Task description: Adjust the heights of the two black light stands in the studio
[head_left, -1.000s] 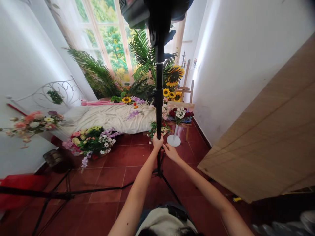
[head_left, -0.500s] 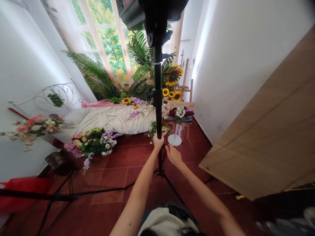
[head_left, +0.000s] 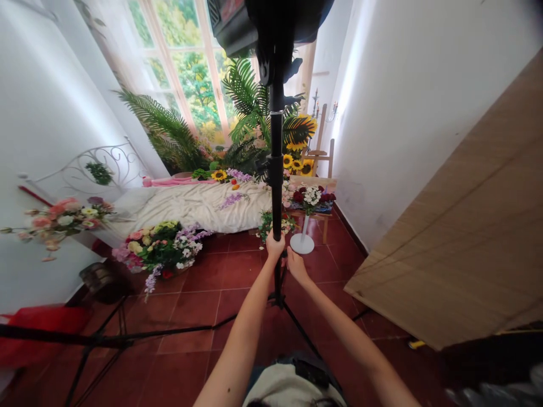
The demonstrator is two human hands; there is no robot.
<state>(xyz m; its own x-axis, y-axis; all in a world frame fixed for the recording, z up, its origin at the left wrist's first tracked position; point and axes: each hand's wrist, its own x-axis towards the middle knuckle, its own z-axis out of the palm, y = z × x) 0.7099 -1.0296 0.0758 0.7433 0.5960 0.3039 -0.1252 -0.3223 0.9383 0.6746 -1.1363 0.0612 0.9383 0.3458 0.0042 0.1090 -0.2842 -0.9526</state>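
Observation:
A black light stand (head_left: pixel 276 198) rises upright in front of me, with a dark studio light (head_left: pixel 275 34) at its top. My left hand (head_left: pixel 275 246) is wrapped round the pole at about its middle. Just right of the pole and slightly lower, my right hand (head_left: pixel 296 264) has its fingers closed at a small knob or clamp, mostly hidden by the fingers. The stand's legs (head_left: pixel 278 299) spread over the red tiled floor (head_left: pixel 190 316).
Beyond the stand is a bed with a cream cover (head_left: pixel 203 203). A flower arrangement (head_left: pixel 163 249) sits before it. A white pedestal (head_left: pixel 302 243) stands right of the pole. A wooden panel (head_left: pixel 458 226) leans at right; another stand's legs (head_left: pixel 93 342) occupy the lower left.
The view has shifted slightly, so the light and pole appear a little farther right and lower. Both hands stay at the pole, the right one still at the knob.

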